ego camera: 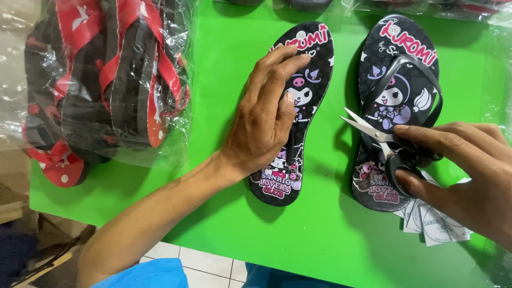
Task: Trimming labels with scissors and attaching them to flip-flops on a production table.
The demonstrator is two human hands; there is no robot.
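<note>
My left hand (265,114) lies flat on a black flip-flop sole (312,74) printed with cartoon figures; no strap shows on it. My right hand (469,170) grips small scissors (373,133) with black handles, the blades open and pointing left. The scissors hover over a second, matching flip-flop (392,85), which has a black strap fitted. Both soles lie side by side on a bright green table top (320,240).
A clear plastic bag of red and black flip-flops (106,74) sits at the left of the table. Small white paper tags (432,221) lie under my right hand. More plastic-wrapped items (453,8) line the far edge. Tiled floor (197,261) shows below the table's near edge.
</note>
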